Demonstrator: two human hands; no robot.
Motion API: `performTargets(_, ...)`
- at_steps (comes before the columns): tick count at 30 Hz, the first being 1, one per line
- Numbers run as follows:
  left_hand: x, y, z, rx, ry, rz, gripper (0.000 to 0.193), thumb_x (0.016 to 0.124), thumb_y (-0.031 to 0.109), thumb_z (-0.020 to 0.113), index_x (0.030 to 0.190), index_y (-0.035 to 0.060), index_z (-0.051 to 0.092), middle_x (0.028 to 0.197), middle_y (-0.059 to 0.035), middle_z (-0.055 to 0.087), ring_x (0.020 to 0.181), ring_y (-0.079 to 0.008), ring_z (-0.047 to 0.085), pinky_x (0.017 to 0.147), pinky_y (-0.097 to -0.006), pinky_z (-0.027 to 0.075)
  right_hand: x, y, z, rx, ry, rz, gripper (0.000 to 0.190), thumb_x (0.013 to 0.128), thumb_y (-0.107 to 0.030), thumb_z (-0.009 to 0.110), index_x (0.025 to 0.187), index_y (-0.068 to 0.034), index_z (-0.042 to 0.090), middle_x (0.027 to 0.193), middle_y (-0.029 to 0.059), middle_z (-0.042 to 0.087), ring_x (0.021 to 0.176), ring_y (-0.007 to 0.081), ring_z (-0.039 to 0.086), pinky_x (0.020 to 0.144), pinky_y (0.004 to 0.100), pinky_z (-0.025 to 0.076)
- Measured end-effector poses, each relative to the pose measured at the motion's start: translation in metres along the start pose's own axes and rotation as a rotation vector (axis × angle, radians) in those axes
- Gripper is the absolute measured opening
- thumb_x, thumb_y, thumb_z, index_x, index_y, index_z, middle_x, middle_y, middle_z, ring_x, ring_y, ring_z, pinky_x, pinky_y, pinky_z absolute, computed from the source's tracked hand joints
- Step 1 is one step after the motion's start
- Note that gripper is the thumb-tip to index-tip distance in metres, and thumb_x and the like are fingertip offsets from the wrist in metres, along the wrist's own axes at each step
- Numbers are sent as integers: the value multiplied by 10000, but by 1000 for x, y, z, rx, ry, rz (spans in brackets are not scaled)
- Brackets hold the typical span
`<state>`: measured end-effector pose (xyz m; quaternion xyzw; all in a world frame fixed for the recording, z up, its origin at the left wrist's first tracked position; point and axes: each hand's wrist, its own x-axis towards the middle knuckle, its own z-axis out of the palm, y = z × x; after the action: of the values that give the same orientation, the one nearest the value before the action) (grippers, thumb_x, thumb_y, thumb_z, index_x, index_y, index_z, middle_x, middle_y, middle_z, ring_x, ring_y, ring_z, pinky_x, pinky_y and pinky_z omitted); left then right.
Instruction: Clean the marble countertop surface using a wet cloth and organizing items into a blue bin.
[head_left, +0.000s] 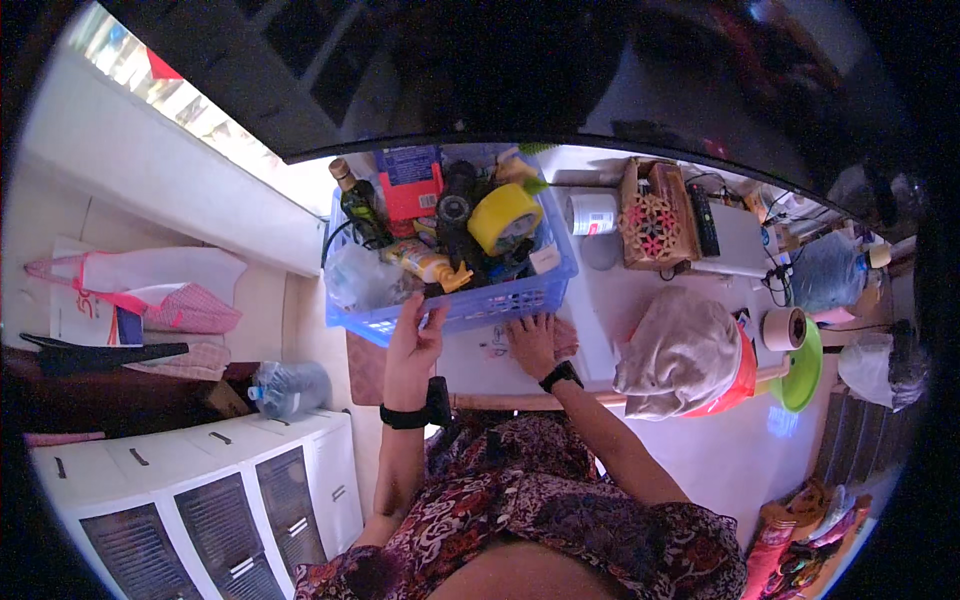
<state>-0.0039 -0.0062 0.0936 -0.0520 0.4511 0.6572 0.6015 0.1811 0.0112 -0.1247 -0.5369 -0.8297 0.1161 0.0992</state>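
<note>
A blue plastic basket (491, 306) stands on the white tabletop (469, 371) before me. My left hand (412, 341) grips its front rim, with a dark band around the wrist. Flat on the table by the basket's front right side lies my right hand (534, 346), fingers spread, beside a small pinkish cloth or wrapper (565, 339). Piled in the basket are a roll of yellow tape (504, 219), a dark green glass bottle (364, 206), a yellow-capped bottle (424, 262), a red and blue packet (410, 180), a clear plastic bag (360, 276) and a black cylindrical object (454, 210).
A large dark screen or panel (465, 75) overhangs the table's back. Rightward are a white jar (592, 214), a wooden box (651, 225), a remote control (703, 219), a greyish cloth (675, 352) and a brown tape roll (784, 328). White drawers (202, 457) stand at left.
</note>
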Motion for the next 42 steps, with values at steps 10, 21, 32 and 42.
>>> performTargets(10, 10, -6, -13, 53, -23, 27, 185, 810, 141, 634, 937, 48, 537, 894, -29, 532, 863, -233, 603, 352, -136, 415, -32, 23, -7, 177, 138, -15, 442, 778, -222, 545, 1173, -39, 465, 1194, 202, 439, 1137, 428, 356, 972, 534, 275)
performTargets(21, 3, -8, -9, 36, -41, 83, 143, 827, 107, 608, 943, 54, 543, 862, -18, 546, 884, -233, 597, 343, -134, 381, 34, -25, 13, 259, 33, -73, 528, 853, -462, 395, 1153, -51, 536, 1286, 176, 431, 1181, 410, 338, 982, 577, 184)
performTargets(32, 15, -5, -16, -180, 15, -80, 177, 809, 129, 633, 940, 52, 542, 888, -28, 556, 848, -247, 610, 339, -136, 393, -33, -4, 1, 43, 57, -284, 444, 764, -133, 487, 1206, -93, 475, 1194, 98, 480, 1066, 337, 432, 895, 505, 323)
performTargets(42, 24, -4, -20, -211, 29, -132, 183, 805, 128, 635, 937, 48, 537, 917, -55, 551, 925, -266, 590, 333, -131, 394, -19, -56, 7, -77, 0, -673, 446, 766, -161, 469, 1198, -49, 481, 1285, 88, 420, 1131, 277, 416, 925, 466, 344)
